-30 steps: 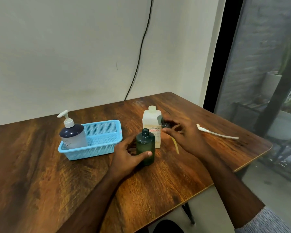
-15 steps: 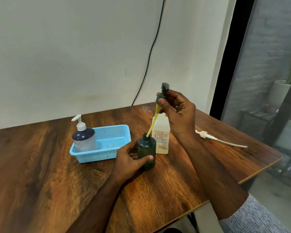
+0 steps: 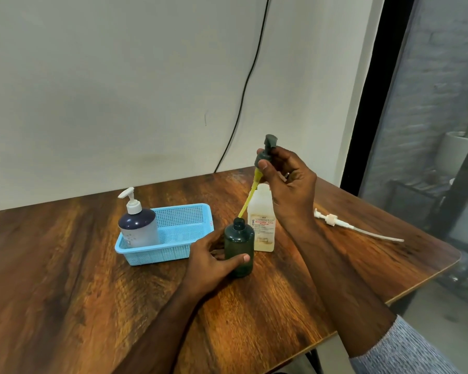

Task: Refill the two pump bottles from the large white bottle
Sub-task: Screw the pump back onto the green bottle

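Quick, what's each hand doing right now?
Left hand: grips the dark green bottle, steadying it on the table.
Right hand: pinches the green pump head, its yellow tube entering the bottle's neck.

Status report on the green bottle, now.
Left hand grips green bottle on table. Right hand pinches its pump head, yellow tube tip at the open neck. White bottle close behind; nothing blocking.

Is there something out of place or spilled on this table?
No spill shows. One white pump with its tube lies loose on the table, right of the white bottle, apart from any bottle.
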